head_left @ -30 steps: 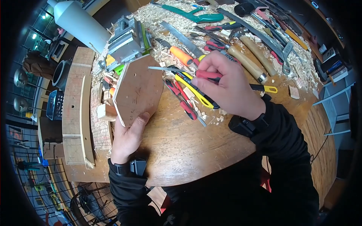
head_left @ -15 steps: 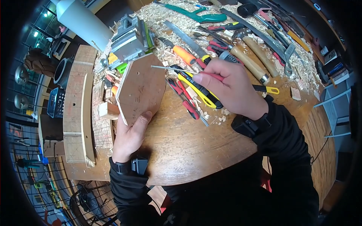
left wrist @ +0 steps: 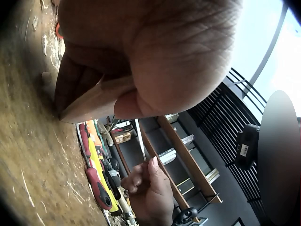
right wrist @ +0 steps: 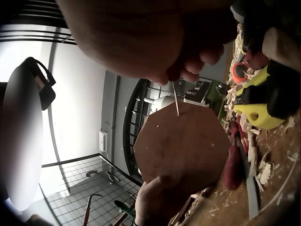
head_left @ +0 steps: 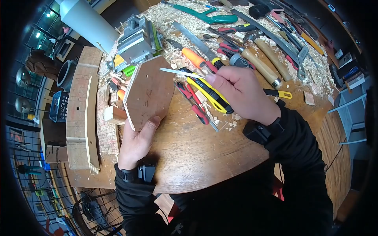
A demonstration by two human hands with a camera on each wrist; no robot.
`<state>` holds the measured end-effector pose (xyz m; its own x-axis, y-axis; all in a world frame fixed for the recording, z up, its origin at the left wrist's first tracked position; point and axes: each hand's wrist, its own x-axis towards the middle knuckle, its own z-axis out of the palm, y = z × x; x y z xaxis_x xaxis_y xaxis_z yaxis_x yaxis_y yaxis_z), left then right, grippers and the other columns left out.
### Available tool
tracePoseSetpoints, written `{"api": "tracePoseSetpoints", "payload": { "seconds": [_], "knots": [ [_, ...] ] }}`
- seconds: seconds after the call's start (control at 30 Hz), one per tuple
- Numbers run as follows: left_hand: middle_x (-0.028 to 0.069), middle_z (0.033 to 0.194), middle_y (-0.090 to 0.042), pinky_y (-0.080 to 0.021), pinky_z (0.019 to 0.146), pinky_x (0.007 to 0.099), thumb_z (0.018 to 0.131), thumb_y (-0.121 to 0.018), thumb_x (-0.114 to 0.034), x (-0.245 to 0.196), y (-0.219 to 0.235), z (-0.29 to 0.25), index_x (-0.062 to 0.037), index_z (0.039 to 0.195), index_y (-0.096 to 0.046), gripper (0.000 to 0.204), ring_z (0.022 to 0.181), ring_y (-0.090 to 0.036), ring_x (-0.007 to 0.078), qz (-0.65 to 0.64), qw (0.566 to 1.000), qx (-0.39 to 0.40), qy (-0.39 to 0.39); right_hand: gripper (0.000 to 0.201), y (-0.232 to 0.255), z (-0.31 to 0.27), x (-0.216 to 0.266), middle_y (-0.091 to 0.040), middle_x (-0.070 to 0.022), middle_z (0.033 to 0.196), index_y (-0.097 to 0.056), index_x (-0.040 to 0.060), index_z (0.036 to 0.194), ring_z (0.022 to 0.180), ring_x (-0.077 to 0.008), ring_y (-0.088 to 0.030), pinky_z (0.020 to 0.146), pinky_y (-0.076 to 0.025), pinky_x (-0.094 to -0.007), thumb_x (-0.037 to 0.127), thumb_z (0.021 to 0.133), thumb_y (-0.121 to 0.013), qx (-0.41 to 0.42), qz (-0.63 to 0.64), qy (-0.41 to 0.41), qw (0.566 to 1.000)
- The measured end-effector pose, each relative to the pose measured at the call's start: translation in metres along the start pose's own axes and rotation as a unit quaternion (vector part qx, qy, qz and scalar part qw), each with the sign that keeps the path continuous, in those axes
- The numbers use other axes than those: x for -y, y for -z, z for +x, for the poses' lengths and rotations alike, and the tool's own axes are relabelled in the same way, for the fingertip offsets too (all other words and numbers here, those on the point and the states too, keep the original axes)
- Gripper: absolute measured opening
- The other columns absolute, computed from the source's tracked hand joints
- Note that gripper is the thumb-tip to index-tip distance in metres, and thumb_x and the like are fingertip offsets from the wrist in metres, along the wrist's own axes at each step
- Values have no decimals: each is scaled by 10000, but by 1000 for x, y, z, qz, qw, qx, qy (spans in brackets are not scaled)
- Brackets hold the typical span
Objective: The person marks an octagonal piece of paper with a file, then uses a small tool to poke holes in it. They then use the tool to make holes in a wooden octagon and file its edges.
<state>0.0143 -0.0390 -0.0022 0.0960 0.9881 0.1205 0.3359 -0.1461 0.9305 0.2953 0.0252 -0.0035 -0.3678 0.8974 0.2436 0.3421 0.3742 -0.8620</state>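
My left hand (head_left: 136, 143) grips a many-sided wooden board (head_left: 149, 94) by its lower edge, thumb on the face and fingers behind. The board stands tilted above the table, with small holes and pencil marks on its face. My right hand (head_left: 246, 92) pinches a slim needle file (head_left: 183, 73); its red handle, seen earlier, is now hidden in the palm. In the right wrist view the file's thin blade (right wrist: 176, 100) reaches the board's face (right wrist: 183, 146) close to the top edge. Behind the left palm, the board's edge (left wrist: 101, 101) shows in the left wrist view.
A grey vise (head_left: 136, 43) stands behind the board. Wood shavings (head_left: 165, 19) and many hand tools cover the back of the table (head_left: 189, 157), including a yellow-black cutter (head_left: 210, 94), an orange handle (head_left: 192, 57) and a green-handled tool (head_left: 220, 19). Curved wooden strips (head_left: 91, 126) lie at left.
My right hand has turned over the file, hiding its red handle and showing the blade's flat side. The board and both hands have shifted slightly right in the head view.
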Motion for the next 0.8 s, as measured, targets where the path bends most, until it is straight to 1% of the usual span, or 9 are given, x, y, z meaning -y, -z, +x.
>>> {"api": "tracePoseSetpoints", "payload": {
  "seconds": [0.07, 0.13, 0.23, 0.27, 0.33, 0.47, 0.53, 0.7, 0.8],
  "knots": [
    [92, 1127, -647, -468, 886, 305, 946, -600, -86, -2, 0, 0, 37, 1216, -554, 300, 1015, -580, 156, -4, 1000, 2, 6, 135, -2, 0, 0, -536, 39, 717, -626, 12, 882, 681, -31, -462, 618, -394, -213, 130, 926, -673, 19, -7, -15, 1000],
    [93, 1131, -646, -468, 886, 304, 948, -599, -88, -2, 1, 0, 38, 1223, -551, 307, 1018, -578, 154, 5, 1000, 10, 5, 157, -8, -1, 2, -528, 36, 707, -629, 8, 862, 667, -28, -455, 595, -385, -217, 143, 929, -673, -47, 52, 46, 996],
    [94, 1137, -644, -467, 885, 302, 949, -596, -89, -1, 0, 0, 41, 1233, -545, 317, 1024, -574, 150, 11, 1000, 14, -2, 158, -11, -2, 0, -538, 36, 719, -636, 6, 870, 676, -23, -463, 595, -385, -214, 147, 922, -683, -78, 79, 16, 994],
    [94, 1140, -643, -467, 885, 300, 950, -594, -89, -1, 0, 0, 42, 1238, -542, 321, 1026, -572, 148, 8, 1000, 9, -7, 158, -9, -2, 0, -538, 36, 719, -636, 6, 870, 676, -23, -463, 595, -385, -214, 147, 922, -683, -77, 80, 16, 994],
    [95, 1143, -641, -465, 889, 300, 949, -592, -86, -1, 1, 0, 44, 1239, -539, 322, 1030, -571, 149, 13, 1000, 13, -4, 165, -4, -1, 1, -561, 34, 737, -645, 0, 896, 680, -20, -474, 592, -391, -211, 159, 927, -679, -17, 25, 12, 999],
    [98, 1151, -635, -463, 897, 302, 947, -584, -77, -3, -2, 0, 48, 1244, -527, 326, 1036, -569, 154, 25, 1000, 2, 2, 191, -6, -1, 0, -557, 36, 711, -653, -9, 901, 650, -22, -466, 568, -386, -217, 177, 944, -660, -11, 51, -9, 999],
    [99, 1150, -634, -463, 897, 303, 947, -583, -75, -4, -2, 0, 49, 1244, -526, 327, 1037, -570, 157, 23, 1000, 5, -1, 304, -9, -2, -1, -523, -73, 626, -626, -19, 798, 541, -142, -476, 525, -372, -313, 248, 941, -654, -28, 46, 3, 999],
    [100, 1150, -632, -465, 896, 303, 947, -577, -71, -2, -2, 0, 51, 1244, -525, 325, 1040, -567, 161, 11, 1000, -1, -6, 392, -8, -1, -4, -472, -92, 558, -588, -20, 721, 496, -169, -438, 494, -340, -345, 284, 967, -611, -18, 19, 10, 1000],
    [98, 1147, -630, -463, 898, 303, 951, -577, -77, -2, 0, 0, 53, 1242, -523, 323, 1038, -563, 158, 26, 1000, 12, 10, 422, -8, -2, -3, -437, -110, 530, -568, -20, 698, 476, -187, -414, 485, -326, -355, 293, 981, -584, -12, 12, 17, 1000]
  ]
}}
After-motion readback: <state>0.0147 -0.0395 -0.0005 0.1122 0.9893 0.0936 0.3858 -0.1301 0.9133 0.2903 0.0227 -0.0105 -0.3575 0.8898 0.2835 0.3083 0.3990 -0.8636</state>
